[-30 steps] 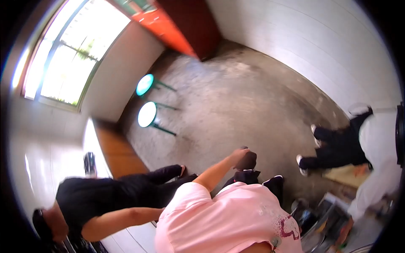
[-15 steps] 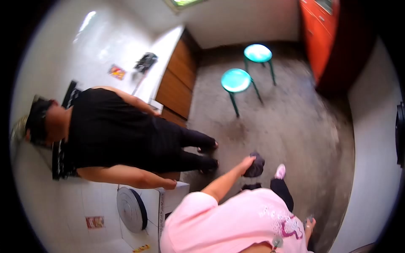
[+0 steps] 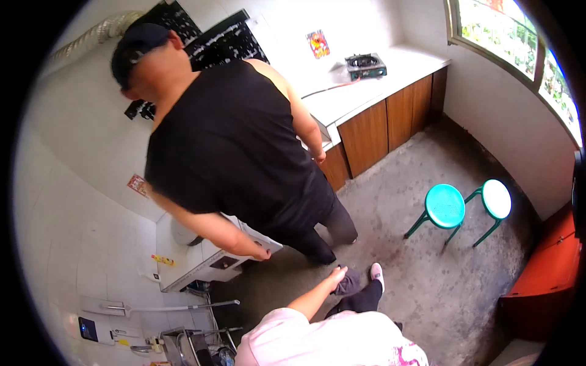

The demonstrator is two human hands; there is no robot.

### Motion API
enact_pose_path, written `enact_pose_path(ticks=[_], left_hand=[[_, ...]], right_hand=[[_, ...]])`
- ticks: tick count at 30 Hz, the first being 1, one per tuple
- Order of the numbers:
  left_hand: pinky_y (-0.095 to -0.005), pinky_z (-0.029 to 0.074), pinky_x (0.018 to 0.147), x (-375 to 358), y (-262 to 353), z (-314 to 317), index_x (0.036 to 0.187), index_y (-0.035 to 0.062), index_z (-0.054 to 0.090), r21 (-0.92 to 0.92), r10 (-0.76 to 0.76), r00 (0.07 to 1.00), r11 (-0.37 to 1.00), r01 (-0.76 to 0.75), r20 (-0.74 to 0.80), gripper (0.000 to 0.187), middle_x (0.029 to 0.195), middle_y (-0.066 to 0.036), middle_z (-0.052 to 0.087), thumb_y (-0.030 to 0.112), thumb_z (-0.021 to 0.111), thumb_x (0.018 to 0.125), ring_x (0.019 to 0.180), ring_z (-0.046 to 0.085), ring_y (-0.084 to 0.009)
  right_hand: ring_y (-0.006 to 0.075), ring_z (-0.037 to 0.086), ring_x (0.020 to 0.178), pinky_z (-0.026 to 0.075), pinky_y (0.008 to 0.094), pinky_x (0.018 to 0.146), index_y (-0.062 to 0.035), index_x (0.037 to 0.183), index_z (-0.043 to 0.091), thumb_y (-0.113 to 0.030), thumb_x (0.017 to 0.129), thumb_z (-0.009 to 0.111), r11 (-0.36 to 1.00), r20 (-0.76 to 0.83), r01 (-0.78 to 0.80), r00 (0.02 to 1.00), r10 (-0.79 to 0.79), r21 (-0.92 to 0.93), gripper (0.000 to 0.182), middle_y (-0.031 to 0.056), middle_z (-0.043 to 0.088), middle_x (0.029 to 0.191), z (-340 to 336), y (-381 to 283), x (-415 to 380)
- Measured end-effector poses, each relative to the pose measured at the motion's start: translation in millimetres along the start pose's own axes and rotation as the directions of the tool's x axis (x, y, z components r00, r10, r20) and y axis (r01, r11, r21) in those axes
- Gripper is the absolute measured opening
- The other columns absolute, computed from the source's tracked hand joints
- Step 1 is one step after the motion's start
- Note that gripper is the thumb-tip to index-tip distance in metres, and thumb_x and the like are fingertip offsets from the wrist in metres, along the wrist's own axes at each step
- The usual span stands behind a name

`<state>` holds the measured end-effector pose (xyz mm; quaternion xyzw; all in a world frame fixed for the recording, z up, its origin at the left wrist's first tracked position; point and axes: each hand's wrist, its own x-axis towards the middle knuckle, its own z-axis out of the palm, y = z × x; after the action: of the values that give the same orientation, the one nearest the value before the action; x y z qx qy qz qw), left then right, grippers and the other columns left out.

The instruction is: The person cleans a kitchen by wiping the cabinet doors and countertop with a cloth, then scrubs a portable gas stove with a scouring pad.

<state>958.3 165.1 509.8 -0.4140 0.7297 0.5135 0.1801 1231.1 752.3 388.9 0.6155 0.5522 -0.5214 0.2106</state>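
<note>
My left hand (image 3: 338,276), at the end of the arm from the pink shirt (image 3: 317,341), is closed on a dark grey cloth-like item (image 3: 348,283). The item hangs low beside my leg, above the concrete floor. My right hand does not show; the shirt and the frame's lower edge cover that side. One pink shoe (image 3: 378,276) is visible in front of me. Another person in a black sleeveless top (image 3: 226,146) and dark cap stands close by on the left, arms hanging down.
A white counter (image 3: 390,85) bears a gas burner (image 3: 365,66) at the back. Two green stools (image 3: 445,206) stand on the floor to the right, near a red cabinet (image 3: 549,259). Low at the left are a sink area and a faucet pipe (image 3: 189,308). A window (image 3: 500,30) is at upper right.
The view has turned, bringing the window and the sink area in. The other person appears larger and nearer. My right hand has gone out of sight; my left still holds the dark item.
</note>
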Motion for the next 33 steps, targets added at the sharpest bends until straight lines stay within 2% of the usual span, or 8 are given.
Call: enact_pose_path(ticks=[2, 6, 8, 12, 22, 27, 29, 33], left_hand=[[-0.0372, 0.042, 0.099, 39, 16, -8, 0.133, -0.0082, 0.043, -0.299, -0.077, 0.971, 0.943, 0.145, 0.228, 0.06, 0.133, -0.017, 0.052, 0.036, 0.052, 0.094, 0.119, 0.052, -0.0259], [-0.0353, 0.047, 0.089, 107, 76, -16, 0.119, -0.0035, 0.056, -0.303, 0.063, 0.983, 0.953, -0.008, 0.172, 0.042, 0.113, -0.01, 0.063, 0.031, 0.048, 0.097, 0.102, 0.06, -0.0185], [-0.0368, 0.04, 0.099, 122, 126, -23, 0.13, -0.0087, 0.046, -0.216, 0.088, 0.976, 0.975, -0.044, 0.2, 0.059, 0.132, -0.018, 0.053, 0.037, 0.052, 0.094, 0.119, 0.051, -0.0249], [-0.0344, 0.037, 0.102, 144, 210, -24, 0.129, -0.01, 0.046, -0.357, 0.201, 0.964, 0.925, -0.128, 0.174, 0.06, 0.13, -0.019, 0.053, 0.037, 0.054, 0.093, 0.121, 0.049, -0.0244], [-0.0351, 0.053, 0.085, 183, 320, -2, 0.11, -0.0009, 0.063, -0.789, 0.013, 0.935, 0.54, 0.292, 0.355, 0.04, 0.106, -0.011, 0.068, 0.035, 0.05, 0.096, 0.09, 0.067, -0.0224], [-0.0319, 0.044, 0.096, 290, 383, 21, 0.127, 0.0004, 0.054, -0.703, -0.005, 0.993, 0.705, 0.087, 0.118, 0.054, 0.119, -0.008, 0.061, 0.042, 0.056, 0.092, 0.108, 0.058, -0.0189], [-0.0324, 0.047, 0.092, 266, 472, 2, 0.122, -0.0012, 0.057, -0.625, -0.096, 0.993, 0.771, 0.12, 0.072, 0.056, 0.117, -0.008, 0.062, 0.044, 0.059, 0.09, 0.105, 0.06, -0.0186], [-0.0328, 0.048, 0.089, 342, 543, -1, 0.115, -0.0064, 0.059, -0.55, -0.078, 0.997, 0.833, 0.057, -0.014, 0.058, 0.112, -0.012, 0.063, 0.041, 0.067, 0.084, 0.101, 0.061, -0.0203]], right_hand=[[0.0271, 0.058, 0.091, 0.051, 0.0427, 0.075, -0.0146, 0.128, 0.044, 0.001, 0.071, 0.068, 0.997, 0.033, -0.072, 0.997, 0.074, -0.041, 0.064, 0.0102, 0.059, 0.106, 23, -26, 31], [0.0274, 0.06, 0.086, 0.052, 0.0429, 0.071, -0.0198, 0.131, 0.041, 0.001, 0.071, 0.068, 0.999, 0.231, 0.049, 0.972, -0.045, -0.011, 0.069, 0.0106, 0.061, 0.098, 72, -76, 75], [0.0271, 0.06, 0.081, 0.051, 0.043, 0.068, -0.0196, 0.132, 0.04, 0.002, 0.072, 0.066, 0.979, 0.249, 0.198, 0.952, -0.18, -0.048, 0.069, 0.0095, 0.062, 0.097, 102, -127, 92], [0.0214, 0.06, 0.085, 0.052, 0.0376, 0.071, -0.0146, 0.13, 0.044, 0.001, 0.073, 0.066, 0.952, 0.233, 0.283, 0.94, -0.25, -0.119, 0.063, 0.0081, 0.063, 0.098, 184, -314, -10], [0.0195, 0.061, 0.088, 0.051, 0.0319, 0.073, -0.0123, 0.131, 0.05, -0.013, 0.083, 0.065, 0.785, 0.432, 0.606, 0.678, -0.595, 0.13, 0.05, 0.0068, 0.062, 0.106, 397, -705, -116], [0.021, 0.064, 0.084, 0.054, 0.0345, 0.064, -0.0133, 0.132, 0.049, -0.017, 0.084, 0.064, 0.725, 0.586, 0.603, 0.471, -0.659, 0.331, 0.05, 0.0077, 0.064, 0.106, 522, -873, -29], [0.0193, 0.063, 0.08, 0.053, 0.0339, 0.06, -0.0126, 0.13, 0.051, -0.02, 0.085, 0.064, 0.832, 0.517, 0.525, 0.669, -0.534, 0.18, 0.048, 0.0063, 0.065, 0.099, 519, -913, -64], [0.0167, 0.06, 0.086, 0.049, 0.0308, 0.07, -0.0134, 0.129, 0.053, -0.026, 0.082, 0.069, 0.788, 0.329, 0.613, 0.733, -0.596, 0.062, 0.051, 0.0033, 0.064, 0.105, 544, -1013, -72]])
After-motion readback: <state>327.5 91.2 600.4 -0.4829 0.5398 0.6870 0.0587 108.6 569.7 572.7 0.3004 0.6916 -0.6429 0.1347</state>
